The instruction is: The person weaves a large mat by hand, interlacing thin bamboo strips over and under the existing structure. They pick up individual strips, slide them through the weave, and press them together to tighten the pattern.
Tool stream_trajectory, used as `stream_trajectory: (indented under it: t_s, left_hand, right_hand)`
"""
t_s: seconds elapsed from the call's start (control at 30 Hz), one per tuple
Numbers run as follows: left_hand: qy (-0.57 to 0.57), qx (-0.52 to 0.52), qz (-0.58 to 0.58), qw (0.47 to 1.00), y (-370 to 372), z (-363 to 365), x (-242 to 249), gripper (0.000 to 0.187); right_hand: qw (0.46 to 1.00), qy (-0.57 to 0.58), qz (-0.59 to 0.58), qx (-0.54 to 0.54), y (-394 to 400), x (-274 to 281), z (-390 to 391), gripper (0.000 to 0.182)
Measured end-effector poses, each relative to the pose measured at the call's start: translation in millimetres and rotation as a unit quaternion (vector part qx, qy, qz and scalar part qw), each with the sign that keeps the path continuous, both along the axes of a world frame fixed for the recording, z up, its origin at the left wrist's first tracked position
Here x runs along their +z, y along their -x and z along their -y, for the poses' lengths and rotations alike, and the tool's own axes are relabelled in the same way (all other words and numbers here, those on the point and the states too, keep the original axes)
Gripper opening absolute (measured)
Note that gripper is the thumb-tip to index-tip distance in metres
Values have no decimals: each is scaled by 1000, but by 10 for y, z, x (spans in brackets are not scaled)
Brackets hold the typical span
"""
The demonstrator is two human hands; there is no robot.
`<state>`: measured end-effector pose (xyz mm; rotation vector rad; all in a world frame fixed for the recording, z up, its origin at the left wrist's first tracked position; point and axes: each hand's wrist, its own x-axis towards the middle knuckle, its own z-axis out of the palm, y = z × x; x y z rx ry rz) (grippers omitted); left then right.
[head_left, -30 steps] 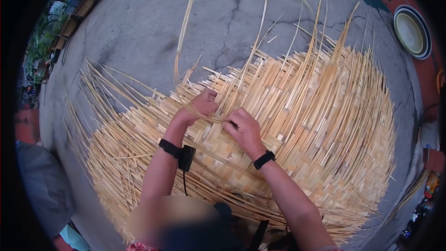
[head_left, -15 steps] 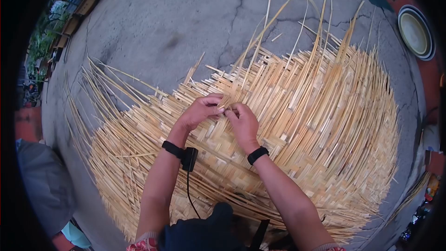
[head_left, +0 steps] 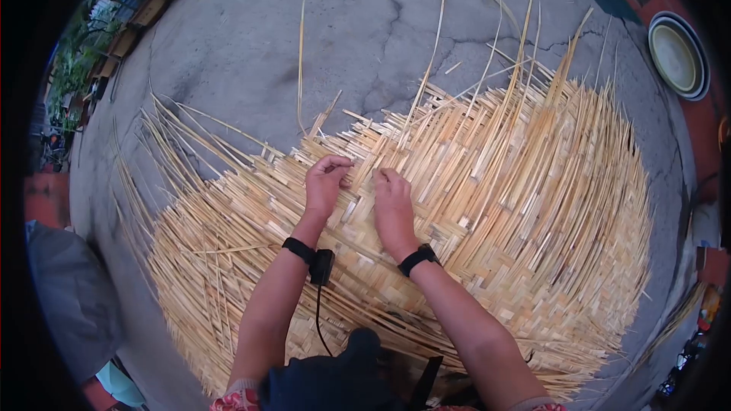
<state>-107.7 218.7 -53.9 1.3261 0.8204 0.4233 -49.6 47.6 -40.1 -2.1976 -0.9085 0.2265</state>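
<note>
A large mat of woven pale strips (head_left: 457,228) lies on the grey ground, with long loose strips sticking out past its far edge. Over the mat's upper middle is my left hand (head_left: 327,183), its thumb and fingers curled close together. My right hand (head_left: 394,205) is just to the right, fingers bent down at the weave. A small gap separates the two hands. Whatever either hand pinches is too small to make out. Both wrists wear black bands, the left with a small box and cable.
Cracked concrete (head_left: 228,46) surrounds the mat. Stacked basins (head_left: 676,57) stand at the upper right. A grey covered object (head_left: 72,297) is at the lower left. Planters (head_left: 148,9) line the upper left. A long loose strip (head_left: 301,46) lies beyond the mat.
My hands have moved apart from where they met, the left going left and slightly down. Strips near them have shifted, and a long one now lies farther left on the concrete.
</note>
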Motion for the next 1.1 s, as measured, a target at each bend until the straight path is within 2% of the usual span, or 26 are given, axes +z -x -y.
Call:
stream_trajectory:
  t_s: [0.03, 0.07, 0.13, 0.17, 0.2, 0.23, 0.3, 0.33, 0.4, 0.47, 0.53, 0.6, 0.67, 0.7, 0.73, 0.77, 0.83, 0.87, 1.0, 1.07, 1.1]
  left_hand:
    - [40, -4, -2, 999, 0, -8, 81, 17]
    - [35, 4, 1, 999, 15, 48, 154, 17]
    - [-134, 108, 90, 981, 99, 251, 445, 16]
    - [-193, 128, 125, 965, 225, 380, 625, 14]
    - [-340, 98, 89, 931, 392, 454, 830, 14]
    - [-376, 67, 97, 919, 542, 547, 978, 20]
    - [-453, 94, -19, 886, 794, 781, 1122, 27]
    - [-457, 110, -30, 882, 1058, 848, 1112, 27]
    - [-373, 118, -71, 918, 1521, 1004, 963, 26]
    - [-377, 120, -103, 913, 2169, 1130, 927, 25]
    - [-409, 182, -158, 880, 2851, 1195, 878, 25]
    - [-462, 258, -258, 808, 3573, 1054, 763, 21]
    - [-347, 404, -302, 790, 4264, 838, 582, 19]
    - [-379, 407, -357, 750, 4646, 723, 418, 18]
    - [-409, 407, -408, 707, 4929, 613, 331, 17]
    - [-411, 407, -403, 709, 5069, 555, 364, 17]
    - [-381, 301, -513, 708, 5220, 503, 399, 15]
    - [-382, 298, -510, 711, 5232, 493, 386, 15]
    - [-346, 178, -563, 729, 5265, 379, 422, 18]
    - [-332, 130, -574, 737, 5221, 294, 594, 18]
    - [-189, 28, -584, 789, 5140, 243, 905, 17]
  right_hand:
    - [994, 67, 45, 77, 53, -27, 40, 54]
    - [993, 61, 49, 84, 78, -46, 98, 54]
    - [985, 95, 87, 115, 82, -35, 137, 48]
    - [982, 99, 109, 120, 69, 3, 147, 48]
    - [979, 103, 125, 127, 62, 65, 191, 48]
    - [978, 79, 119, 150, 42, 289, 244, 46]
    - [970, 51, 152, 180, 79, 543, 435, 40]
    - [970, 31, 141, 193, 121, 657, 572, 39]
    - [975, 26, 106, 195, 202, 808, 931, 39]
    - [979, 32, 79, 184, 235, 837, 1365, 38]
    - [986, 31, 26, 160, 243, 746, 1755, 33]
    - [990, 31, -17, 140, 273, 648, 2052, 30]
    - [994, 12, -93, 62, 293, 627, 2253, 20]
    - [994, 12, -91, 63, 285, 603, 2325, 20]
    - [993, 0, -96, 64, 270, 555, 2368, 18]
    - [993, -12, -99, 62, 249, 508, 2396, 16]
    - [994, -12, -93, 60, 200, 457, 2455, 17]
    - [994, -10, -91, 63, 186, 445, 2493, 19]
    - [995, -14, -78, 53, 200, 565, 2417, 19]
    - [993, -16, -104, 51, 218, 648, 2377, 18]
    - [994, -16, -103, 46, 230, 711, 2349, 18]
